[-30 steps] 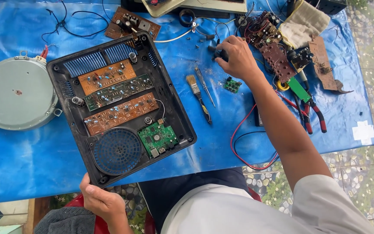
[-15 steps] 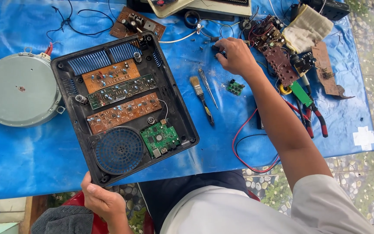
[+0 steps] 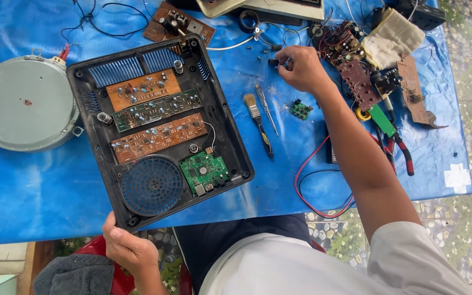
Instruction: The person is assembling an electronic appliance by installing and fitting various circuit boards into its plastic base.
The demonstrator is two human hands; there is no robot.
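An open black appliance housing [image 3: 230, 139] lies on the blue sheet, showing three brown circuit boards, a green board [image 3: 204, 172] and a round blue fan grille [image 3: 152, 186]. My left hand [image 3: 128, 247] grips the housing's near left corner at the table edge. My right hand [image 3: 301, 68] reaches to the far middle of the table, its fingertips pinched on a small dark part [image 3: 273, 62]. A small green board [image 3: 300, 109] lies just below that hand. A paintbrush [image 3: 258, 123] and a thin screwdriver [image 3: 266, 108] lie right of the housing.
A round grey metal disc [image 3: 24, 109] sits at the left. Loose brown circuit boards [image 3: 356, 76], a cloth [image 3: 391, 37], red-handled pliers [image 3: 397, 147] and red and black wires [image 3: 315, 180] crowd the right side. Another board [image 3: 177, 22] and black cables lie at the far edge.
My right hand has shifted slightly left near the table's far side, fingers closing on a small dark part. My left hand stays on the housing corner.
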